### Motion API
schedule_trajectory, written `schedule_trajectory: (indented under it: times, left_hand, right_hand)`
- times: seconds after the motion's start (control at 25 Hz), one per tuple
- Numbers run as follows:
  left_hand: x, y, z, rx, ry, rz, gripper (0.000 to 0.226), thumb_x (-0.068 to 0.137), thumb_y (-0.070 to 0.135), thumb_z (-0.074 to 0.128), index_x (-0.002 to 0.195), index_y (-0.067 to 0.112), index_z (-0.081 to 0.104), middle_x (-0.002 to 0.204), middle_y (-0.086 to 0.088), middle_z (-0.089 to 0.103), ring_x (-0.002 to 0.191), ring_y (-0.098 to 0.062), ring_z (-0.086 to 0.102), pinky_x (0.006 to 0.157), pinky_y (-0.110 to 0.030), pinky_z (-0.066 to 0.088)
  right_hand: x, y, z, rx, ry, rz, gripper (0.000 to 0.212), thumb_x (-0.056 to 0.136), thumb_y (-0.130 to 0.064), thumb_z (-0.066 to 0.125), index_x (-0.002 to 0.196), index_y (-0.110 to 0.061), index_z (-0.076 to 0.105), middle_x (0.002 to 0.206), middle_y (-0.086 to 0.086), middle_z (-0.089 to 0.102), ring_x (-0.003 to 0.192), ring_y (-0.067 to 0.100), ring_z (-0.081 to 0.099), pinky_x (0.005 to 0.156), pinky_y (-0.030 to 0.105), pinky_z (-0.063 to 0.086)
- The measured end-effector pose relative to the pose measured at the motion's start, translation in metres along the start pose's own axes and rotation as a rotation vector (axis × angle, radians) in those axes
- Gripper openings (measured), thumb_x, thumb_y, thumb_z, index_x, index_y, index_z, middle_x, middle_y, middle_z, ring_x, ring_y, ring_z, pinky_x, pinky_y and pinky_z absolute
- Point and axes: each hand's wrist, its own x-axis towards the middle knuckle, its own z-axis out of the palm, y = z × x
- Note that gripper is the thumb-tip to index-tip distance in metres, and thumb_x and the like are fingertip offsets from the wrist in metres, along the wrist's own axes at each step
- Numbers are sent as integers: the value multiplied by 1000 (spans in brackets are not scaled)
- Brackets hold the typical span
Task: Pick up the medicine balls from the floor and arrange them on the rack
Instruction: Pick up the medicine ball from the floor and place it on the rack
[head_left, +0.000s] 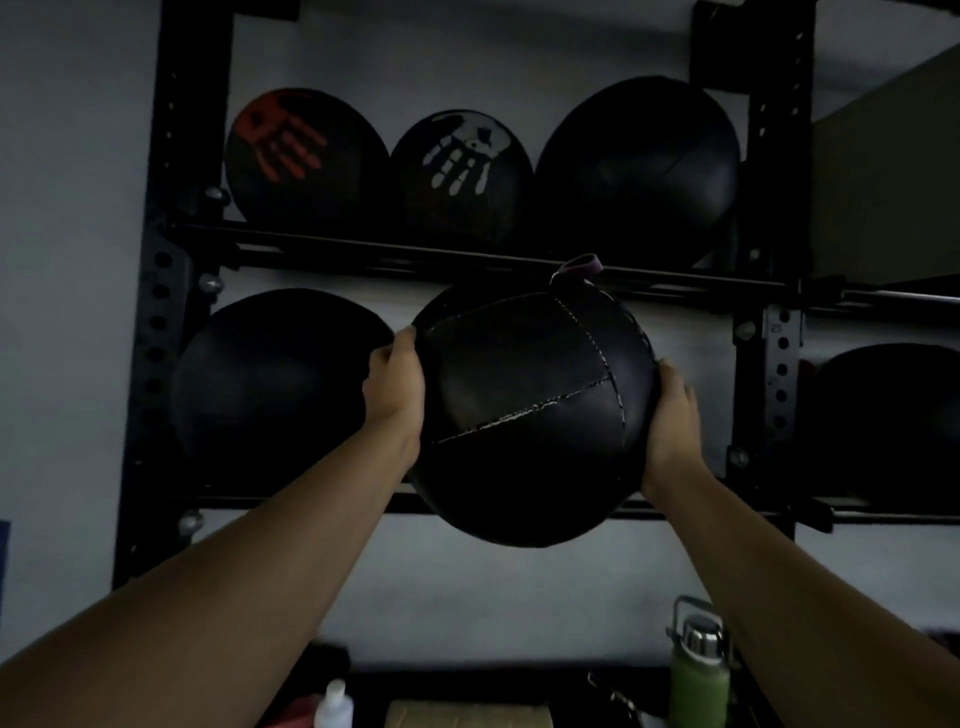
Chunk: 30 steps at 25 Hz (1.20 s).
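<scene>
You hold a black medicine ball (530, 415) between both hands, raised in front of the rack (156, 312) at the level of its lower shelf. The ball is round, so no long axis; its stitched seams meet right of centre on the face toward you, and a small purple loop (579, 267) sticks up from its top, overlapping the upper shelf bar (415, 254).

Left hand (395, 384): flat against the ball's left side, fingers wrapped round the far side, thumb up near the top edge. Right hand (672, 415): pressed on the ball's right side, fingers pointing up and away. Both forearms reach forward and up, nearly straight.

Upper shelf: three balls in a row, left one with a red handprint (280, 135), middle one with a white handprint (465, 150), right one plain (639, 166). Lower shelf: one plain ball (275, 384) at left, just beside the held one. Another ball (888, 421) sits beyond the right upright.

Near, low right: green bottle (696, 675) with metal cap.
</scene>
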Motion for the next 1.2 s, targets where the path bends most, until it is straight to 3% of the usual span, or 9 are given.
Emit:
schedule_trajectory:
  times: [0.2, 0.32, 0.4, 0.48, 0.56, 0.68, 0.88, 1.2]
  left_hand:
    - [82, -35, 44, 6, 6, 8, 74, 85, 68, 47, 143, 25, 65, 145, -14, 66, 133, -40, 63, 117, -56, 47]
    - [111, -59, 58, 65, 61, 5, 78, 83, 70, 47, 144, 25, 64, 149, -14, 64, 137, -40, 60, 120, -58, 44]
    - [122, -71, 59, 204, 107, 102, 84, 75, 77, 48, 143, 31, 62, 152, -7, 59, 141, -36, 54, 122, -59, 38]
    - [133, -78, 64, 376, 60, 262, 78, 74, 74, 56, 143, 38, 61, 154, 0, 55, 147, -30, 48, 125, -57, 33]
    - [143, -87, 74, 561, 2, 334, 69, 83, 68, 62, 147, 43, 55, 161, 5, 46, 155, -28, 37, 129, -57, 24]
    - [150, -105, 89, 816, 137, 434, 63, 94, 67, 54, 153, 49, 43, 167, 8, 36, 158, -27, 25, 126, -61, 15]
    - [139, -117, 111, 945, 226, 557, 71, 87, 75, 39, 153, 49, 42, 165, 7, 39, 155, -24, 31, 125, -58, 19]
    - [120, -104, 80, 1095, 35, 494, 75, 94, 74, 29, 163, 45, 25, 175, 11, 24, 161, -21, 21, 127, -55, 20]
  right_hand:
    - [90, 24, 17, -3, 48, -14, 56, 85, -56, 54, 123, -17, 66, 116, 7, 74, 109, 29, 70, 97, 47, 56]
    - [120, 58, 25, -19, 79, -99, 25, 94, -43, 55, 108, -26, 67, 101, -2, 71, 100, 23, 67, 76, 30, 51]
    - [135, 85, 35, -58, 24, -214, 13, 99, -32, 56, 106, -30, 67, 106, 0, 69, 103, 23, 64, 78, 27, 51]
    - [154, 104, 55, -207, -137, -326, 19, 100, -32, 58, 117, -30, 67, 124, 6, 62, 116, 25, 60, 99, 37, 51]
    - [172, 111, 79, -432, -300, -364, 28, 96, -51, 54, 123, -42, 61, 136, 3, 52, 127, 27, 49, 113, 47, 40]
    - [188, 113, 97, -591, -334, -375, 40, 86, -72, 38, 121, -55, 49, 139, -3, 46, 129, 30, 40, 114, 53, 31]
    - [205, 115, 70, -531, -407, -340, 41, 87, -72, 40, 123, -56, 49, 139, -4, 42, 134, 31, 36, 116, 54, 30]
    - [196, 99, 57, -686, -544, -344, 55, 95, -72, 33, 147, -52, 36, 157, 1, 36, 145, 36, 33, 118, 54, 29]
